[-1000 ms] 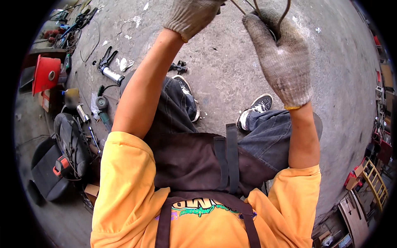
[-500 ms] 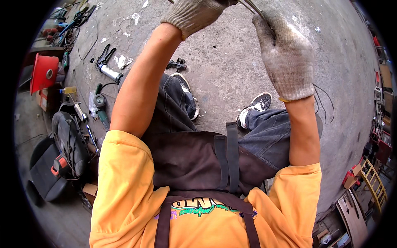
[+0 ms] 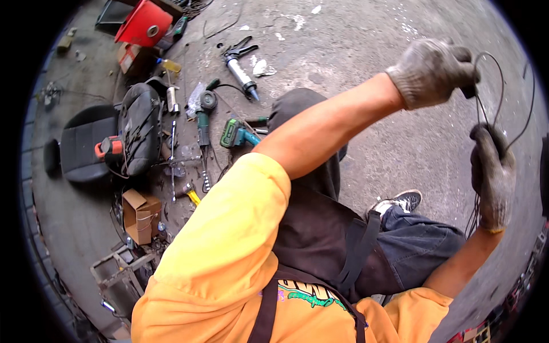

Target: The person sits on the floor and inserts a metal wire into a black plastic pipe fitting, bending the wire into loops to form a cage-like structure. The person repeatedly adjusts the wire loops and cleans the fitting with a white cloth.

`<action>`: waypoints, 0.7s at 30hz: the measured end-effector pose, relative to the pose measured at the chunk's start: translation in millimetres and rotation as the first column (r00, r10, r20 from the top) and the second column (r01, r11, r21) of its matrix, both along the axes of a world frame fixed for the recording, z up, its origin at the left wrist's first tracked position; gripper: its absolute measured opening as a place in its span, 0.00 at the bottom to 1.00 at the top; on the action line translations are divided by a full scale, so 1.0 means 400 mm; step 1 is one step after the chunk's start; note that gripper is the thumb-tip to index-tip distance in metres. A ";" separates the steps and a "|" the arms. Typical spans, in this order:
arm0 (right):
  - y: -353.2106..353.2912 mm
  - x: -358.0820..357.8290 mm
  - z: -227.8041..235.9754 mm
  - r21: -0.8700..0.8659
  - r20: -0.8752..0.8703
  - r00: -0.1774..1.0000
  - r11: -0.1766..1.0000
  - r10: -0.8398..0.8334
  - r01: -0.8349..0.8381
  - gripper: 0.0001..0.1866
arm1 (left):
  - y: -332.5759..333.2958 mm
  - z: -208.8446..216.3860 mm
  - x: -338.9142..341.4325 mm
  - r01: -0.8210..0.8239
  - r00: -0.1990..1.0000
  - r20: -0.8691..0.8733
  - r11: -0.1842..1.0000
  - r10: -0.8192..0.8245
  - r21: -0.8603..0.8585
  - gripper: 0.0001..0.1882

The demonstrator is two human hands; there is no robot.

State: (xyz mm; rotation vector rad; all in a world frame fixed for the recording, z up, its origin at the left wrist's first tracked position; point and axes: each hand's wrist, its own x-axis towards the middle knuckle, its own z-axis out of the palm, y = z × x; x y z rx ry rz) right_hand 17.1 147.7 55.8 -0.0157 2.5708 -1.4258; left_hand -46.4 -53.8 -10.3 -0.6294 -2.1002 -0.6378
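Observation:
Both of my hands wear grey-white knit work gloves with dirty fingers. My left hand (image 3: pixel 432 74) is closed on a thin dark cable (image 3: pixel 502 83) at the upper right, and a small dark piece shows under its fingertips. Below it, my right hand (image 3: pixel 494 177) is closed round the same cable, thumb pointing up. The cable rises in a narrow loop between the hands. Another strand arcs out to the right, and more thin strands hang under the right hand. The cable's ends cannot be made out.
On the concrete floor to the left lie a caulking gun (image 3: pixel 237 71), an angle grinder (image 3: pixel 203 120) and a cordless tool with a green battery (image 3: pixel 230 132). Farther left are a dark car seat (image 3: pixel 86 137), a red container (image 3: pixel 147 27) and an open cardboard box (image 3: pixel 137 223).
The view has swung, so the tools and seat sit farther right. Both hands are now farther right and lower in the picture, and the cable loop between them shows clearly.

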 end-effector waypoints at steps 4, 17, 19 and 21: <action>0.053 -0.022 -0.017 -0.196 0.164 0.982 0.979 0.091 -0.058 0.10 | -0.013 0.009 0.034 0.013 0.997 0.079 1.000 -0.011 -0.024 0.06; 0.203 -0.030 -0.135 -0.068 -0.031 0.994 0.992 0.104 -0.106 0.14 | 0.034 -0.036 0.004 0.306 0.094 0.628 0.623 -0.772 0.720 0.20; 0.177 -0.023 -0.137 -0.023 -0.083 0.986 0.989 0.146 -0.149 0.17 | 0.015 -0.019 0.033 0.247 0.116 0.582 0.591 -0.805 0.768 0.21; 0.151 -0.022 -0.157 -0.061 -0.149 0.979 0.987 0.139 -0.150 0.18 | 0.004 -0.002 0.044 0.198 0.132 0.578 0.593 -0.805 0.781 0.22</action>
